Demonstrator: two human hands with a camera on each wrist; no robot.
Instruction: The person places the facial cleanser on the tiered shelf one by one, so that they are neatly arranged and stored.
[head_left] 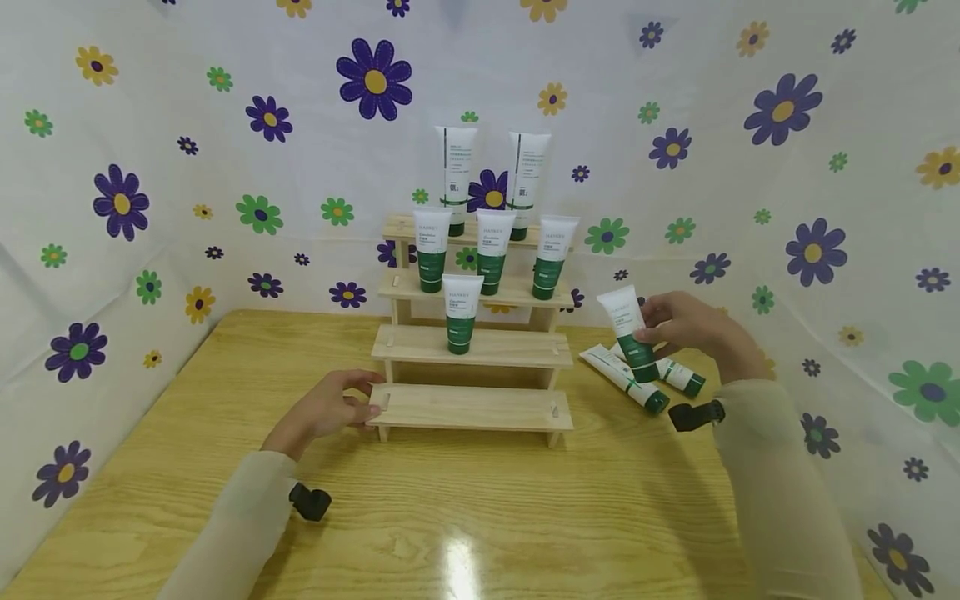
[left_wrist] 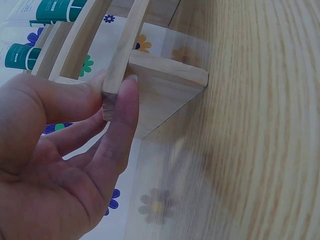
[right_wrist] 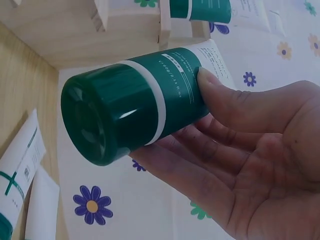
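Observation:
My right hand (head_left: 686,321) grips a white and green squeeze tube (head_left: 630,333), its green cap tilted downward, above two tubes lying on the table. In the right wrist view the thumb presses one side of the held tube (right_wrist: 150,100) and the fingers lie along the other. My left hand (head_left: 330,404) pinches the left end of the lowest step of a wooden tiered stand (head_left: 468,408); the left wrist view shows thumb and finger on either face of the board (left_wrist: 120,60). One tube (head_left: 461,312) stands cap-down on the step above it.
Three tubes, including a middle one (head_left: 492,250), stand on the third step, and two taller tubes (head_left: 456,175) on the top one. The two lying tubes (head_left: 622,379) are right of the stand. A flower-print cloth (head_left: 300,167) surrounds the wooden table (head_left: 375,517).

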